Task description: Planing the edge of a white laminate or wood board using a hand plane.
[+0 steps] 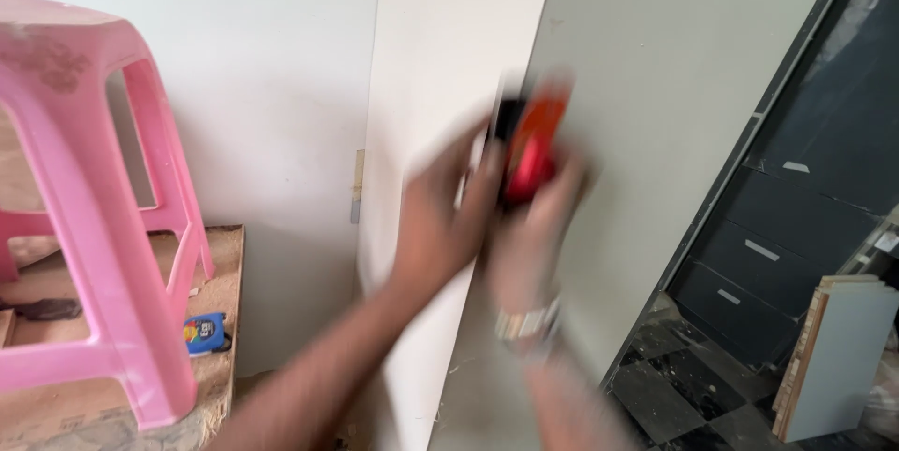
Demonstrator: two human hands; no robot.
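Head view, tool: a small red and orange tool (530, 147) with a black part at its upper left, blurred by motion; its exact kind cannot be told.
Tool axis: its long axis runs near upright, leaning a little to the right at the top; the orange end points up, the rounder red end down.
Tool place: it sits against the edge where the white panel (431, 86) meets the pale grey panel (674, 86), near the middle of the view.
Right hand: the right hand (534, 226) is wrapped around the lower red part of the tool, fingers closed on it; a metal-link wristband (526, 322) circles the wrist.
Left hand: the left hand (448, 217) lies just beside the tool on its left, thumb toward it; the blur hides whether it grips or only touches.
Panels: both are flat, smooth and matt, standing upright.
Stool: a pink plastic stool (103, 226), glossy, with dusty smears on its top, stands on a rough wooden bench (220, 320).
Tape measure: a small blue and yellow tape measure (204, 333) lies on the bench by the stool's leg.
Right side: a dark cabinet with drawers (796, 217) and boards (833, 357) leaning on a dark tiled floor (684, 395).
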